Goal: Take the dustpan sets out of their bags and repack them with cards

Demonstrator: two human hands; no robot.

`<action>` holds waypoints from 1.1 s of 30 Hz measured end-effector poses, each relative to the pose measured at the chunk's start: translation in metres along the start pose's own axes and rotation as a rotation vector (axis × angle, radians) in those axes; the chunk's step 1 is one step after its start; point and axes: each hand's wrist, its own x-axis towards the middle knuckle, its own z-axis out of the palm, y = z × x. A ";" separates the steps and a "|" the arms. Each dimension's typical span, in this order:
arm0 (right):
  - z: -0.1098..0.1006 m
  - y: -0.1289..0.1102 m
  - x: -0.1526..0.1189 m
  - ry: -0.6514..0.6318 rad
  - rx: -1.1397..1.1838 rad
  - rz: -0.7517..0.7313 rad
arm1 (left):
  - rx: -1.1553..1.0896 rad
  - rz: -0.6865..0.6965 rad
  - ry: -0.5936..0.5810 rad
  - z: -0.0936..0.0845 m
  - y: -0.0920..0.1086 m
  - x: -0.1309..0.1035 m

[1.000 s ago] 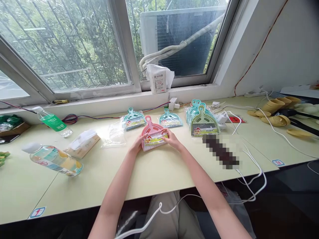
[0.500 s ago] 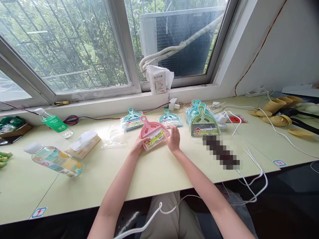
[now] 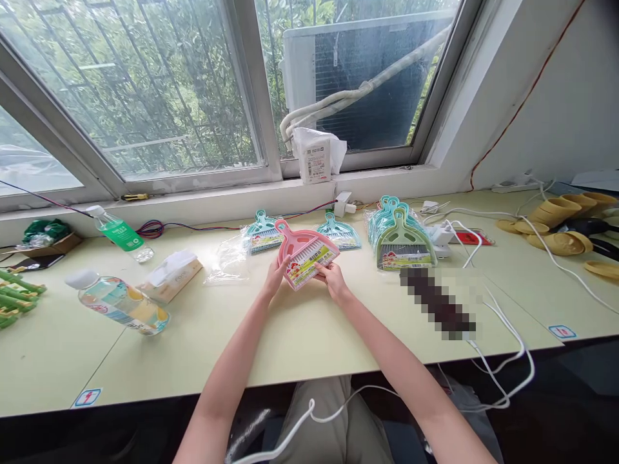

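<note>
A small pink dustpan [image 3: 296, 240] with a white-bristled brush and a printed yellow label is held tilted above the table. My left hand [image 3: 276, 277] grips its lower left edge. My right hand [image 3: 333, 281] pinches its lower right part, thumb on the label and fingers behind. Behind it lie a blue dustpan set [image 3: 264, 235] on the left and another blue dustpan set [image 3: 341, 233] on the right. Further right, a green dustpan [image 3: 403, 240] leans in front of several blue ones in clear wrapping.
Clear plastic wrapping [image 3: 227, 264] lies left of my hands. A tissue pack [image 3: 178, 280], a juice bottle [image 3: 123, 306] and a green-labelled bottle [image 3: 120, 235] are further left. White cables [image 3: 507, 328] run over the right side, near a blurred dark object [image 3: 438, 303].
My right hand has moved from the pink dustpan's right side to its lower edge and now grips it there. The dustpan has turned slightly, and the view has shifted a little.
</note>
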 end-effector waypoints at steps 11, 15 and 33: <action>-0.017 -0.004 0.011 0.137 0.011 -0.007 | 1.105 -0.162 0.726 -0.112 -0.022 0.017; -0.017 -0.007 0.011 0.162 0.015 0.022 | 1.302 -0.164 0.598 -0.099 -0.033 0.018; -0.019 -0.028 0.005 -0.180 -0.191 0.120 | 1.333 0.326 0.431 -0.040 -0.028 0.009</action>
